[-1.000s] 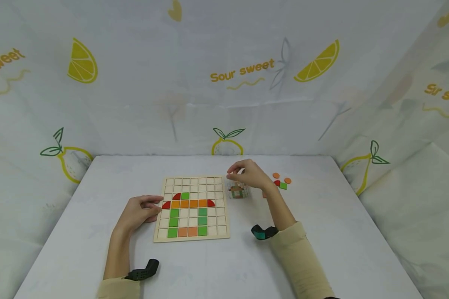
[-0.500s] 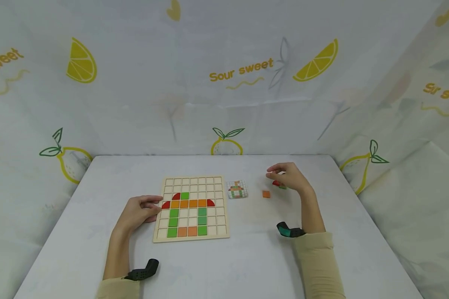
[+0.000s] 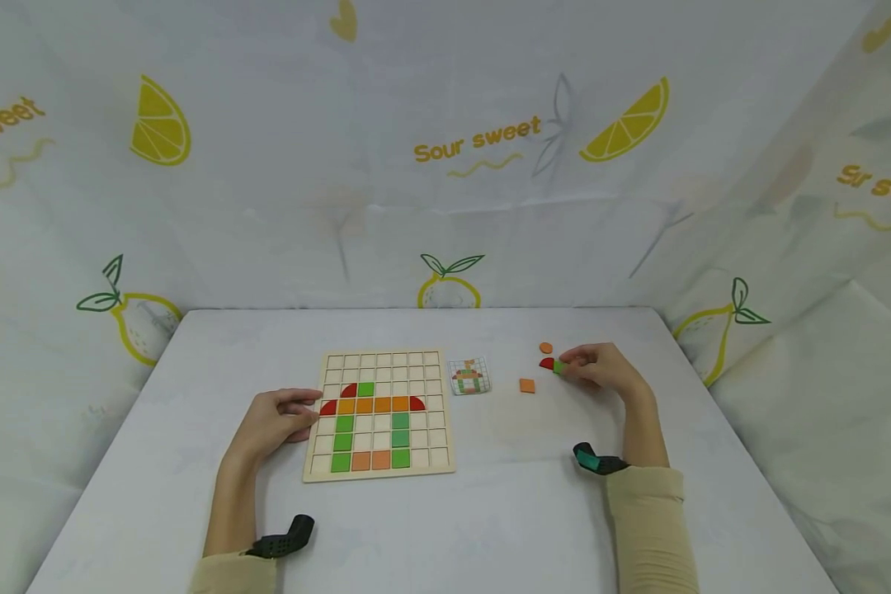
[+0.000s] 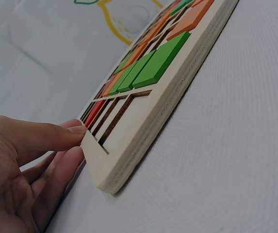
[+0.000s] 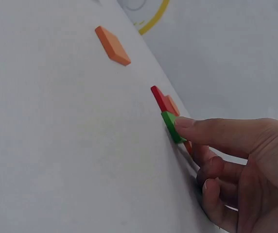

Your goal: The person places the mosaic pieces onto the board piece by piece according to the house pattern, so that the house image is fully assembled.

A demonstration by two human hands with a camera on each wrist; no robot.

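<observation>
My left hand (image 3: 271, 425) holds the left edge of a wooden grid board (image 3: 432, 450); in the left wrist view its thumb lies on the rim and a finger rests at the side. Red, green and orange tiles fill some of the board's squares. My right hand (image 3: 605, 371) pinches a green square tile (image 5: 169, 126) at the table's right side, thumb on its face. Beside it lies a red quarter-round tile (image 3: 546, 363), and an orange round tile (image 3: 545, 348) is just behind. Part of another orange piece (image 5: 188, 147) shows by the fingers.
A small pattern card (image 3: 469, 376) lies right of the board. An orange square tile (image 3: 527, 386) sits between the card and my right hand. A white patterned cloth (image 3: 312, 206) hangs behind the table.
My right hand has moved right from above the pattern card, over the loose tiles, and down to the green tile. The left hand stays at the board's edge.
</observation>
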